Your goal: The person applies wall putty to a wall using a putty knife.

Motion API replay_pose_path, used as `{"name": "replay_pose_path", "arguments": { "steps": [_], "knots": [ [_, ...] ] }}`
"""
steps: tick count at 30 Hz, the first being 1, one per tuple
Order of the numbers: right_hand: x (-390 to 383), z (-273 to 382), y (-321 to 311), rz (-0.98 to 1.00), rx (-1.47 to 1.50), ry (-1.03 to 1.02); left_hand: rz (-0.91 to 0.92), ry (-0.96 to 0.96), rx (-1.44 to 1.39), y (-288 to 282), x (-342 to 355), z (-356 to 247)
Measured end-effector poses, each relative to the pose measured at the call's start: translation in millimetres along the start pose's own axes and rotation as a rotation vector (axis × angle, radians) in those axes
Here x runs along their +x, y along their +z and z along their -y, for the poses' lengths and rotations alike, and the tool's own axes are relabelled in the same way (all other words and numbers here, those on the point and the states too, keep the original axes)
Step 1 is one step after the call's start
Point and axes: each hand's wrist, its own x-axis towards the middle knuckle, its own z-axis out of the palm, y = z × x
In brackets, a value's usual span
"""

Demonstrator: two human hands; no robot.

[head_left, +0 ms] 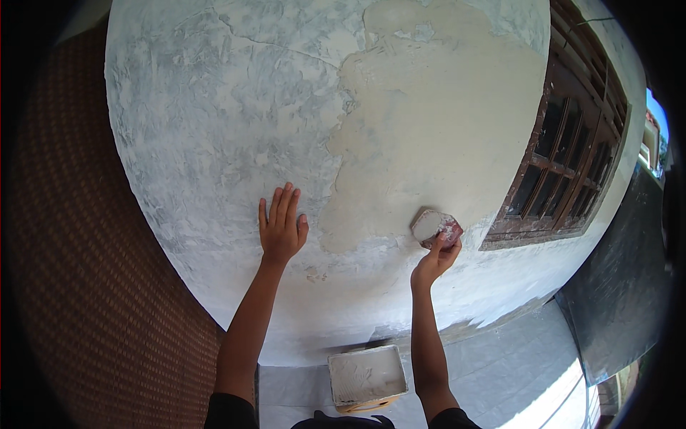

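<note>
Flat against the wall [214, 129] rests my left hand [281, 227], its fingers stretched out and nothing in it. My right hand [437, 261] grips a reddish-brown scraper [431, 226], a flat plate smeared with whitish filler, held against the wall just left of the window. Around and above the scraper, a smooth beige coat of filler [429, 121] covers the wall's middle and right part. The left part is blotchy white and grey, and a thin crack runs near its top. How the fingers behind the scraper lie is hidden.
Below, between my forearms, a rectangular tub [368, 377] of whitish filler stands on the grey floor [493, 357]. A brown wooden window [561, 161] with dark panes is at the right. Brown woven panelling [93, 236] borders the left, and a dark sheet [614, 272] leans far right.
</note>
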Motion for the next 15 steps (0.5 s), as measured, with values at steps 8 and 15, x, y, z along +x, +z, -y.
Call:
{"name": "replay_pose_path", "arguments": {
  "steps": [8,15],
  "knots": [
    [-23,-11,29,0.428,-0.237,-0.170,-0.018,0.004,0.008,0,-1,3],
    [-15,5,26,0.195,-0.072,-0.097,-0.010,-0.015,0.008,0,0,-2]
  ]
}}
